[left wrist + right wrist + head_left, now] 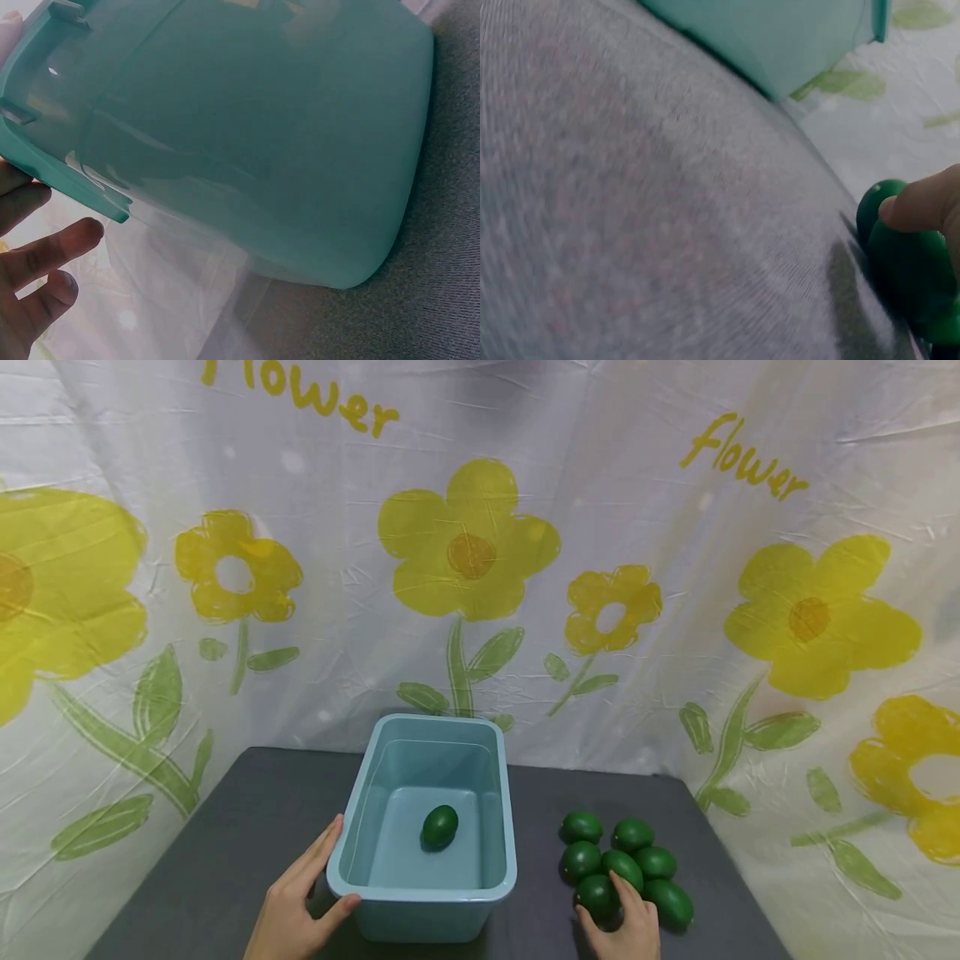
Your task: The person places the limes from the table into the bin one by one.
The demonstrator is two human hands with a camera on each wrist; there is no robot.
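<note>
As only one glossy dark-green oval fruit (pixel 440 827) lies inside the light-blue rectangular plastic bin (pixel 420 918), you look to be early on. Seven matching fruits (pixel 656 863) sit bunched to the bin's right, over the dark grey worktop (pixel 251 827). Your right hand (pixel 628 928) pinches the nearest of them, thumb and finger on opposite sides; can't tell if it's lifted. Count: one in, seven out, pinched one included. Your left hand (pixel 291 897) isn't clamped: fingers spread, touching the bin's near-left rim. White flower-print curtain (pixel 337 610) behind.
</note>
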